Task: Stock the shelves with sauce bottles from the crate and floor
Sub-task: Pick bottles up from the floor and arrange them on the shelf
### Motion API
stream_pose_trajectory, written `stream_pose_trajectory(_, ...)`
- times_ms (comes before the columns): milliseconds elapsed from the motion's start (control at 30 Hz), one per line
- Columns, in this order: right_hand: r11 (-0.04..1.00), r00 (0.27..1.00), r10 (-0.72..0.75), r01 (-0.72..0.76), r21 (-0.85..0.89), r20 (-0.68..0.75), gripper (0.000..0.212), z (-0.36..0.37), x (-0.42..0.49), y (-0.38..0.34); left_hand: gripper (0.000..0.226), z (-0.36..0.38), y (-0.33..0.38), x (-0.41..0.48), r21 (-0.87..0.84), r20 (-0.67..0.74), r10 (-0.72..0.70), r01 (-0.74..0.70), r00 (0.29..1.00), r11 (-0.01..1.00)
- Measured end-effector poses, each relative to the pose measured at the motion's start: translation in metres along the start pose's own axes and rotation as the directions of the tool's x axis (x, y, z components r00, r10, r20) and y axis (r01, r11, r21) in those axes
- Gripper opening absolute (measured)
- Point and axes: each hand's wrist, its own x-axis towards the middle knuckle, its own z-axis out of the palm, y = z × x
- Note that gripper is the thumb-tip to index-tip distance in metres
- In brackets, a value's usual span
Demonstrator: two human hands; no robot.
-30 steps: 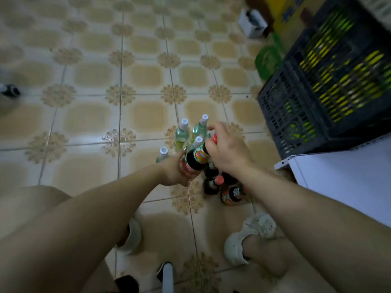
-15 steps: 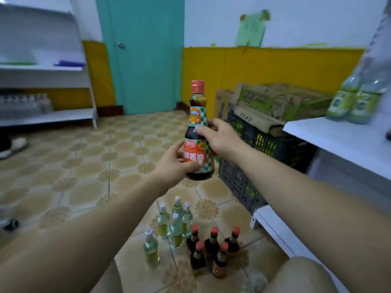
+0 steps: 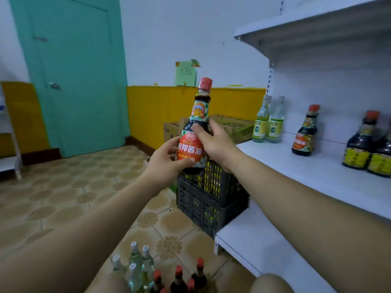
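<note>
While one bottle is in hand, stock stands as listed, every place reckoned from the shelf unit:
Shelf unit (image 3: 317, 172): white, tiered; middle tier partly filled, much bare board left.
Crate (image 3: 211, 197): dark plastic, on the floor just beside the unit's near end; contents unclear.
Cardboard boxes (image 3: 232, 125): beyond the crate, against the wall.
Stocked bottles: two pale ones (image 3: 268, 121) at the tier's far end, one dark sauce bottle (image 3: 304, 132) mid-tier, more dark ones (image 3: 368, 144) nearer.
Floor bottles (image 3: 160, 273): pale and red-capped cluster below the unit's front, awaiting shelving.
Held soy sauce bottle (image 3: 193, 132): upright, off the tier's open end.
Right hand (image 3: 213, 140): grasping its shoulder.
Left hand (image 3: 165, 163): gripping its base.
Progress: roughly early to midway, judged.
Obstruction: none apparent on the way to the tier.
</note>
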Motion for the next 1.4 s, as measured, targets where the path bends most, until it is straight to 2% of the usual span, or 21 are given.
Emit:
stream_pose_trajectory(100, 0.994, 0.996, 0.021, -0.031, -0.100, -0.091, 0.048, -0.031, -0.004, 0.002, 0.072, 0.033, 0.003, 0.015, -0.043, 0.080, 0.037, -0.034, 0.996, 0.999)
stream_pose_trajectory(200, 0.978, 0.972, 0.060, -0.102, -0.181, -0.226, 0.047, -0.070, -0.007, 0.012, 0.074, 0.073, 0.001, 0.032, -0.062, 0.194, 0.059, -0.048, 0.979, 0.997)
stream_pose_trajectory(300, 0.968, 0.932, 0.114, -0.183, -0.175, -0.345, 0.048, -0.111, -0.012, 0.028, 0.074, 0.116, -0.002, 0.051, -0.031, 0.316, 0.079, -0.073, 0.945, 0.997)
stream_pose_trajectory(400, 0.966, 0.881, 0.137, -0.220, -0.138, -0.452, 0.039, -0.153, -0.011, 0.048, 0.077, 0.163, -0.005, 0.077, 0.000, 0.472, 0.078, -0.089, 0.878, 0.996)
stream_pose_trajectory(500, 0.951, 0.819, 0.114, -0.255, -0.178, -0.563, 0.041, -0.195, -0.008, 0.068, 0.090, 0.211, -0.009, 0.106, 0.144, 0.603, 0.051, -0.171, 0.796, 0.975)
stream_pose_trajectory(600, 0.932, 0.771, 0.111, -0.300, -0.204, -0.627, 0.053, -0.236, -0.003, 0.087, 0.077, 0.253, -0.017, 0.132, 0.321, 0.672, 0.002, -0.293, 0.741, 0.901)
stream_pose_trajectory(733, 0.916, 0.737, 0.134, -0.348, -0.202, -0.663, 0.056, -0.277, 0.012, 0.115, 0.062, 0.300, -0.038, 0.167, 0.486, 0.692, -0.026, -0.440, 0.721, 0.755)
stream_pose_trajectory(900, 0.913, 0.734, 0.138, -0.355, -0.202, -0.665, 0.056, -0.305, 0.040, 0.149, 0.060, 0.338, -0.063, 0.207, 0.690, 0.635, -0.160, -0.462, 0.756, 0.557)
stream_pose_trajectory(1000, 0.916, 0.744, 0.132, -0.344, -0.205, -0.655, 0.058, -0.312, 0.054, 0.169, 0.068, 0.347, -0.073, 0.227, 0.745, 0.608, -0.251, -0.432, 0.753, 0.508)
stream_pose_trajectory(1067, 0.917, 0.745, 0.122, -0.337, -0.212, -0.656, 0.059, -0.316, 0.063, 0.181, 0.070, 0.349, -0.080, 0.232, 0.757, 0.615, -0.266, -0.460, 0.743, 0.464)
stream_pose_trajectory(1167, 0.919, 0.753, 0.105, -0.324, -0.226, -0.650, 0.059, -0.321, 0.078, 0.197, 0.068, 0.351, -0.089, 0.232, 0.750, 0.625, -0.220, -0.498, 0.748, 0.436)
stream_pose_trajectory(1400, 0.862, 0.754, 0.035, -0.354, -0.362, -0.656, 0.067, -0.328, 0.114, 0.228, 0.067, 0.353, -0.095, 0.235, 0.737, 0.628, -0.172, -0.510, 0.759, 0.443)
